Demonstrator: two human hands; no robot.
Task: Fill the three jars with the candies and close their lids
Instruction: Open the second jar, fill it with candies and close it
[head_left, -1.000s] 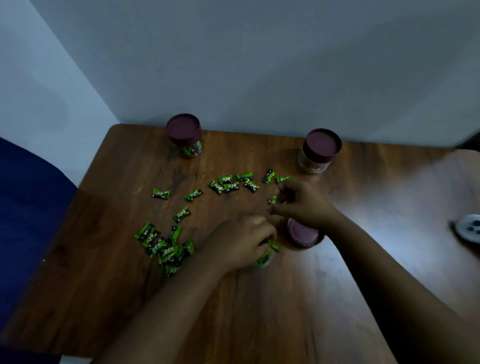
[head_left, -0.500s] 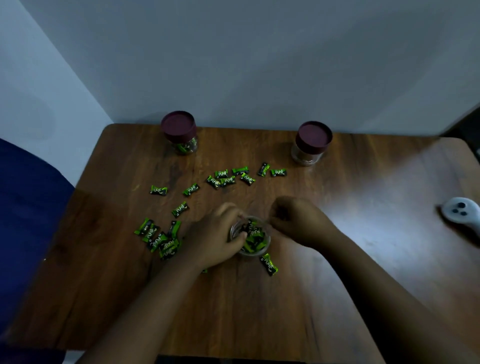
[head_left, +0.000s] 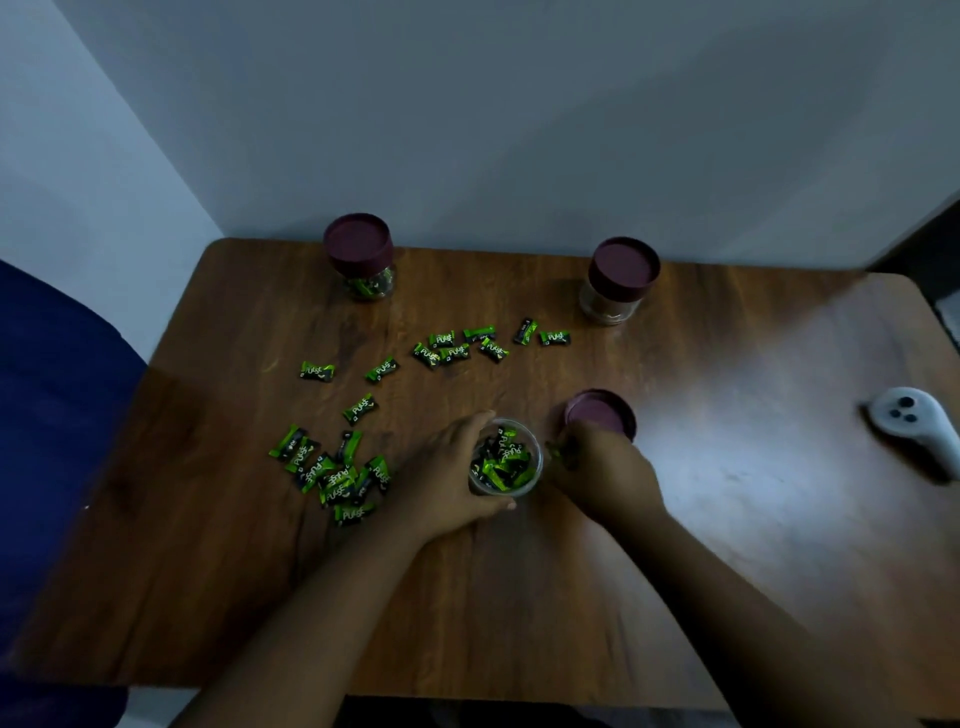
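Grip first: our left hand now wraps the open jar at frame centre, steadying it on the desk. Half a second ago a candy lay just below the jar; now our right hand pinches a green candy beside the rim. The loose lid sits just behind that hand. We judge this jar nearly full, with capping soon. Two lidded jars stand at upper frame; loose candies lie to the left.

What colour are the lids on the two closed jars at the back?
Dark maroon, on both the left lid and the right lid, seen from the head view.
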